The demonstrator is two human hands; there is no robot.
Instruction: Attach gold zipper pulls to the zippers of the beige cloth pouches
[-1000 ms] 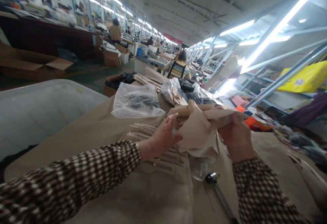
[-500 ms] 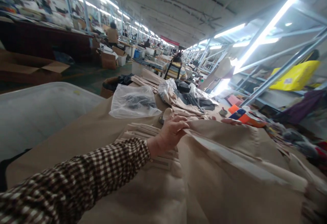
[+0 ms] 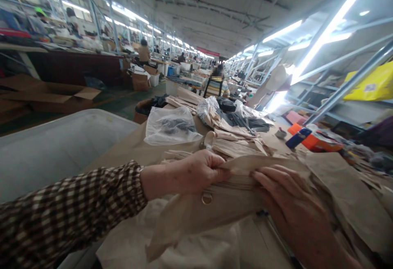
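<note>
Right hand (image 3: 296, 205) now over the tan fabric (image 3: 196, 215), formerly mostly behind.

From here, bright tube lights (image 3: 282, 31) run back under grey clg (image 3: 190, 11). Dk green flr (image 3: 119, 99); metal shelving (image 3: 350, 85) one side.

Big whitish plastic tub (image 3: 70, 142) off to the left, and past it an open cardboard box (image 3: 58, 102) on the floor (image 3: 121, 99). There's a see-through bag (image 3: 155, 132) with dark stuff (image 3: 175, 125) inside on the bench (image 3: 125, 148), a yellow bag (image 3: 371, 82) over right, plus a co-worker in a striped top (image 3: 215, 87) further back.
</note>
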